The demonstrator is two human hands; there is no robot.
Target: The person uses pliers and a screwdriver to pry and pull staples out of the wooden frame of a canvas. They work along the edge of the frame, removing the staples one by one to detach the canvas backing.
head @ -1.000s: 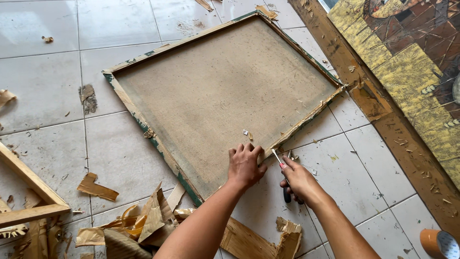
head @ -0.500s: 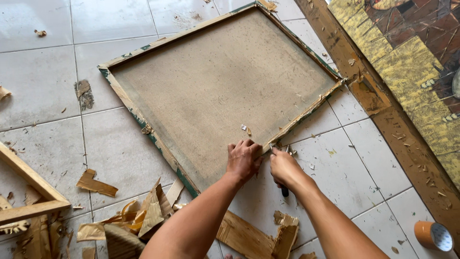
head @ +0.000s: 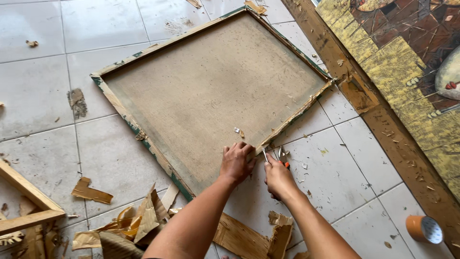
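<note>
At the near corner of the canvas frame (head: 211, 91) on the floor, the left hand (head: 236, 162) presses flat, fingers spread. The right hand (head: 278, 178) grips pliers (head: 280, 156) at the frame edge. Slipping pliers could likely tear canvas or nick the left hand.

The person shows only two bare forearms and two hands, entering from the lower edge of the view. No sleeves reach the forearms, and no gloves cover the hands. The left hand (head: 235, 162) carries no ring, watch or band that can be seen. The right hand (head: 278, 178) is likewise plain at the wrist. The fingernails are short. No other clothing is in view.
</note>
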